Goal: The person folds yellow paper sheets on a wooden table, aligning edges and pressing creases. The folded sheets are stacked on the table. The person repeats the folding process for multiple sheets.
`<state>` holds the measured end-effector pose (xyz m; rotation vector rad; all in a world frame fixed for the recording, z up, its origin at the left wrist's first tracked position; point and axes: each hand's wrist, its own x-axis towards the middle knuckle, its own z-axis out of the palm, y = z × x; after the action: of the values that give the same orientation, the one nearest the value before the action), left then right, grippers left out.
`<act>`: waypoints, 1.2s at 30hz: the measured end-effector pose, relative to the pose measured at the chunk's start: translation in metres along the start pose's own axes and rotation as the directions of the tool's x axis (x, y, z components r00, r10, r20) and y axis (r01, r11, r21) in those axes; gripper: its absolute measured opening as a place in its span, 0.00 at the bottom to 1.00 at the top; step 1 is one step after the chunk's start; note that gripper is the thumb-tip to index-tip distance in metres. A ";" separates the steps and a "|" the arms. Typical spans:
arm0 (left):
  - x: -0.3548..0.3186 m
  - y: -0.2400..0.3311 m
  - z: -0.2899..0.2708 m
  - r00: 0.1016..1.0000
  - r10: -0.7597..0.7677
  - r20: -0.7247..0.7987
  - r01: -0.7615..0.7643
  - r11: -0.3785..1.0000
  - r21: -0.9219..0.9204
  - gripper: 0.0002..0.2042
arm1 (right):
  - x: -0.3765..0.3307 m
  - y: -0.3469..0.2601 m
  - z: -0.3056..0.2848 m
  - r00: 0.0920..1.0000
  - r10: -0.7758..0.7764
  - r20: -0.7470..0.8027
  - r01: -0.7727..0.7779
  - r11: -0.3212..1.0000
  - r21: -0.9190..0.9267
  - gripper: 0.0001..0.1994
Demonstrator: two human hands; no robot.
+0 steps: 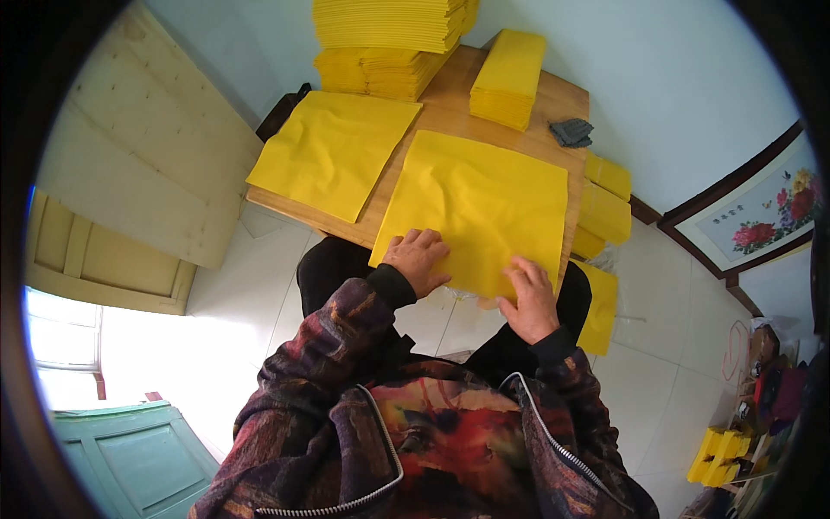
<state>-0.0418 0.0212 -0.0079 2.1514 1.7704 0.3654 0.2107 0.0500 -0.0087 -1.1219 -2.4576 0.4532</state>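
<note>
A yellow fabric-like sheet [484, 190] lies slightly rumpled on the wooden table in front of me, its near edge reaching the table's front. My left hand [418, 262] rests on its near left part, fingers loosely bent and thumb out to the side. On the near right part sits my right hand [530, 298], fingertips on the sheet and thumb apart from them. Neither hand visibly grips the sheet. To the left, a second yellow sheet [337, 151] lies on the table, overhanging its front edge.
Tall stacks of folded yellow pieces [380, 73] stand at the back, with a smaller stack [510, 78] to their right. A grey cloth [571, 132] lies by the table's [454, 86] right edge. Yellow bundles [605, 208] sit beside the table. A framed flower picture [752, 208] leans at right.
</note>
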 end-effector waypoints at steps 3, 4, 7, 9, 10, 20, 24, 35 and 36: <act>0.010 0.002 -0.006 0.999 -0.021 0.050 0.021 1.000 0.011 0.21 | 0.002 0.000 0.002 1.000 0.007 0.020 -0.007 1.000 -0.016 0.21; 0.017 0.002 -0.006 0.998 -0.020 0.059 0.019 1.000 0.017 0.20 | 0.002 0.000 0.002 0.999 0.023 0.027 -0.023 1.000 -0.009 0.21; 0.043 -0.005 0.000 0.996 -0.017 -0.082 0.024 0.996 0.085 0.22 | 0.006 0.009 0.000 0.996 0.062 -0.058 -0.058 0.997 0.058 0.20; 0.063 -0.020 0.005 0.970 -0.120 -0.211 0.131 0.991 0.038 0.24 | 0.012 0.026 -0.008 0.979 0.134 -0.150 -0.127 0.990 0.061 0.20; 0.074 -0.034 0.005 0.940 -0.227 -0.254 0.224 0.974 -0.042 0.25 | 0.016 0.038 -0.014 0.965 0.152 -0.212 -0.141 0.988 0.065 0.19; 0.138 -0.121 0.004 0.881 -0.352 -0.314 0.309 0.934 -0.181 0.21 | 0.078 0.119 0.004 0.934 0.278 -0.224 -0.284 0.959 0.006 0.21; 0.138 -0.127 0.004 0.861 -0.403 -0.311 0.335 0.908 -0.252 0.20 | 0.082 0.120 0.004 0.882 0.327 -0.339 -0.302 0.945 0.125 0.20; 0.140 -0.134 0.012 0.845 -0.349 -0.405 0.310 0.937 -0.162 0.19 | 0.093 0.100 -0.002 0.947 0.289 -0.143 -0.310 0.937 -0.161 0.20; 0.141 -0.133 0.013 0.846 -0.343 -0.408 0.315 0.939 -0.136 0.20 | 0.093 0.098 -0.002 0.949 0.303 -0.086 -0.314 0.934 -0.173 0.20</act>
<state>-0.1287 0.1812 -0.0758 1.7622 2.2820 0.8408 0.2191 0.1831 -0.0299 -1.5879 -2.3159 0.2797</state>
